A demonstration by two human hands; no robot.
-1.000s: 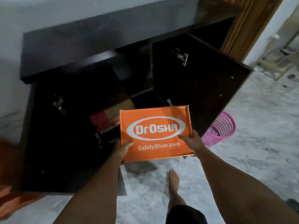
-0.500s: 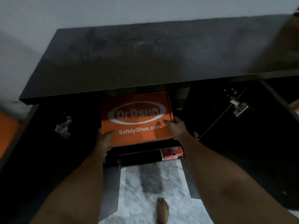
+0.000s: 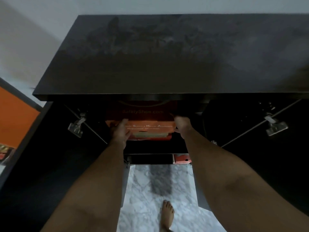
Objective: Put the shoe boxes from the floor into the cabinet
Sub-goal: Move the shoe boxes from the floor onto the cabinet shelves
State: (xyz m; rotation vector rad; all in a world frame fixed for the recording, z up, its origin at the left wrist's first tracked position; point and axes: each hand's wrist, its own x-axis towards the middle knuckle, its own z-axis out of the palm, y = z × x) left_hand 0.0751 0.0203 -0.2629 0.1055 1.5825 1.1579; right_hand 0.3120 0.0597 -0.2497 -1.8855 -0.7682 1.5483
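box: orange shoe box (image 3: 142, 113) is mostly inside the dark cabinet (image 3: 167, 56), on the upper shelf, under the top panel. Near end face pokes out; far part is lost in shadow.
step: my read, seating the box on the shelf; nearly done for this one.
how to do it well: push level and straight back, both sides evenly, so it doesn't skew against the cabinet walls. Let go only once the base sits flat on the shelf. Clearance under the top panel looks tight, so keep it low.
left hand (image 3: 119, 132): on the box's near left corner, fingers curled round the edge, thumb on the front face. Gripping.
right hand (image 3: 182, 124): at the near right corner, fingers wrapped over the edge; their tips go into shadow, so exact spread I cannot tell.
below: red box (image 3: 182, 159) sits on the lower shelf, just under the right forearm.
doors: both swung open, hinges (image 3: 76, 126) visible.
floor: marble (image 3: 150, 181), bare foot (image 3: 167, 213) on it.
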